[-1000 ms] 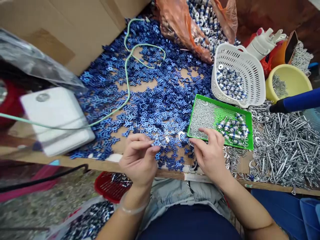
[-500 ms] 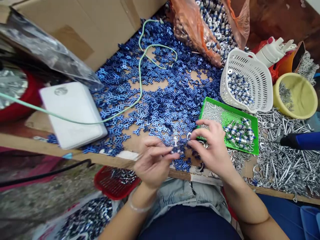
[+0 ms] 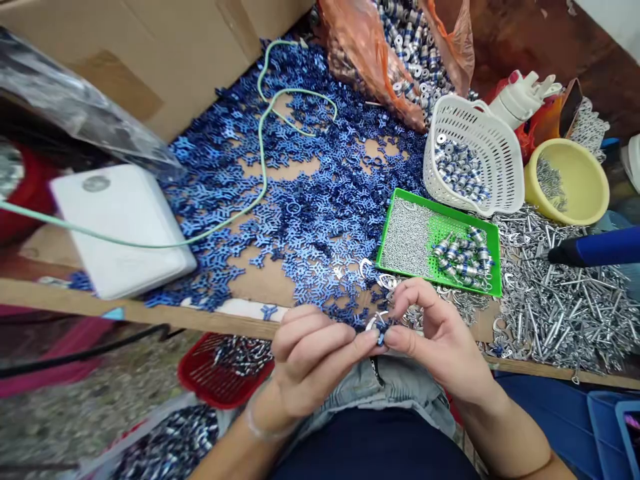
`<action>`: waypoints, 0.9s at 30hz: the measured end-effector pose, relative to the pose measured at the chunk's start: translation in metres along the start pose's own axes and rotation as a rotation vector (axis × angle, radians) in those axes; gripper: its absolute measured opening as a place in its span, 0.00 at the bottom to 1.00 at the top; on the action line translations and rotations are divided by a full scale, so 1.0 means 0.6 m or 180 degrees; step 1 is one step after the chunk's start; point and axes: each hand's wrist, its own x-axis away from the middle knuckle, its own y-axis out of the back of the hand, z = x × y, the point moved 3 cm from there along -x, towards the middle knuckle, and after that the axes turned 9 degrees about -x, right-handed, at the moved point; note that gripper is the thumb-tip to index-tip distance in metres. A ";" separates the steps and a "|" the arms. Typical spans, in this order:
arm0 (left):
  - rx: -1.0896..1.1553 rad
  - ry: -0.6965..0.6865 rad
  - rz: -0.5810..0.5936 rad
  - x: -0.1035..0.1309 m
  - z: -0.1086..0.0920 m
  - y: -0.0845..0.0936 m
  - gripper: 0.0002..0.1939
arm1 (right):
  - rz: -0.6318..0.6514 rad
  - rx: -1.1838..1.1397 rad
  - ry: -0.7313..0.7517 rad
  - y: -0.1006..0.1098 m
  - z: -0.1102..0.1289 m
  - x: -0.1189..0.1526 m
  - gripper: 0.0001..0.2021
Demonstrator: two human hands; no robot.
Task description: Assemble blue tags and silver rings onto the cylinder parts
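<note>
Over the front edge of the bench, my left hand and my right hand meet fingertip to fingertip. Between them they pinch a small blue metal piece together with a silver curved part; the fingertips hide much of both. Just beyond my hands lies a wide spread of blue Y-shaped metal pieces. A green tray sits past my right hand, with tiny silver parts on its left side and blue-and-silver cylindrical assemblies on its right. Loose silver crescent-shaped parts lie by the tray's near left corner.
At the right are heaped silver pins, a blue-and-black tool, a white basket and a yellow bowl. An orange bag stands behind. A white box and green cord occupy the left. A red basket sits below.
My hands have moved nearer my body and closer together, with the blue piece and silver curved part now between their fingertips. The whole view has shifted slightly.
</note>
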 end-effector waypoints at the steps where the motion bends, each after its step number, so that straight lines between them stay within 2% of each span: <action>1: 0.0006 0.0008 -0.0007 0.000 -0.002 0.001 0.06 | 0.0053 0.0185 0.0074 0.003 0.003 0.002 0.05; 4: 0.0161 -0.0015 0.0015 -0.004 -0.008 0.000 0.08 | 0.0404 0.0587 0.0225 0.009 0.007 0.007 0.04; 7: 0.0757 0.0050 0.0084 -0.011 -0.010 -0.008 0.10 | 0.0632 0.0486 0.0519 0.013 0.008 0.010 0.05; 8: 0.1100 0.0268 0.0083 -0.014 -0.009 -0.011 0.12 | 0.0572 0.0517 0.0700 0.014 0.008 0.012 0.05; 10: 0.1965 0.1026 0.0205 -0.016 -0.004 -0.023 0.18 | 0.0245 0.0916 0.1208 0.017 0.011 0.017 0.02; 11: 0.2437 0.1461 0.0414 -0.015 -0.003 -0.032 0.19 | 0.0080 0.1224 0.1501 0.018 0.013 0.020 0.02; 13: 0.3352 0.2192 0.1101 -0.013 -0.009 -0.051 0.18 | -0.0057 0.1747 0.1971 0.018 0.016 0.027 0.04; 15: 0.4103 0.2520 0.1800 -0.010 -0.018 -0.063 0.16 | 0.0056 0.1976 0.2162 0.018 0.016 0.031 0.04; 17: 0.4543 0.2684 0.2164 -0.010 -0.021 -0.067 0.13 | 0.0201 0.2019 0.2174 0.021 0.016 0.032 0.04; 20: 0.4552 0.2674 0.2532 -0.013 -0.016 -0.065 0.09 | 0.0474 0.2022 0.2089 0.026 0.018 0.033 0.03; 24: 0.3584 0.2477 0.3168 -0.021 -0.010 -0.061 0.05 | 0.0973 0.1989 0.1869 0.033 0.018 0.036 0.02; 26: 0.3131 0.2342 0.3255 -0.026 -0.009 -0.060 0.03 | 0.1141 0.1895 0.1734 0.047 0.012 0.033 0.04; 27: 0.3023 0.2312 0.3174 -0.027 -0.009 -0.061 0.04 | 0.1066 0.1798 0.1646 0.060 0.008 0.028 0.05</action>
